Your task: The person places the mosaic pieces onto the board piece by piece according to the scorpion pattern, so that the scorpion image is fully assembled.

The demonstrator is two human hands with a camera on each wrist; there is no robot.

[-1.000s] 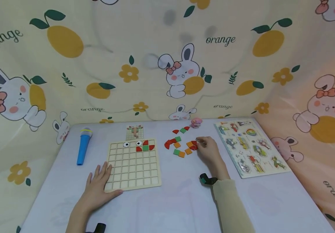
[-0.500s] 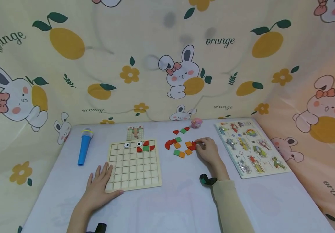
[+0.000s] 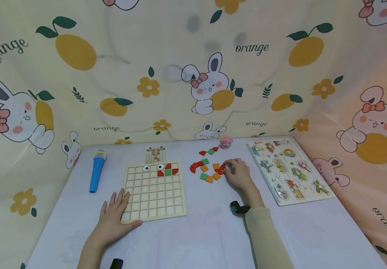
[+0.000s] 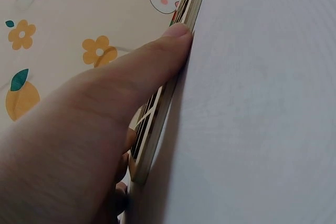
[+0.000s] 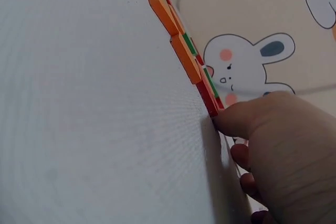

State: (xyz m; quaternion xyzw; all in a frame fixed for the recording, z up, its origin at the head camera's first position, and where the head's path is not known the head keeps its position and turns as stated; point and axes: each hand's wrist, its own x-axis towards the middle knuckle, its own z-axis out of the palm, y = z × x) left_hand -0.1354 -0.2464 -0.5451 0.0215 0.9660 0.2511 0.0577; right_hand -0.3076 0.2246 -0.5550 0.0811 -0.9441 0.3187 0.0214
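A wooden grid board (image 3: 154, 194) lies on the table, with two eye tiles, red quarter-circle tiles and a green square tile (image 3: 168, 172) along its top rows. My left hand (image 3: 114, 209) rests at its lower-left corner, fingers spread on the left edge. In the left wrist view the thumb (image 4: 157, 59) lies along the board's near edge. To the right are loose red, green and orange tiles (image 3: 209, 179). My right hand (image 3: 240, 175) pinches a red quarter-circle tile (image 3: 223, 167) at the right of this group. In the right wrist view the thumb touches a red tile's end (image 5: 208, 97).
A small pattern card (image 3: 155, 153) lies behind the board. At the left is a blue toy microphone (image 3: 96, 172). A picture puzzle board (image 3: 291, 172) lies at the right, and a small pink toy (image 3: 226, 142) stands at the back. Patterned cloth surrounds the table.
My right hand has shifted slightly left, and the red and orange tiles by its fingertips have shifted a little. The left hand stays on the board's corner.
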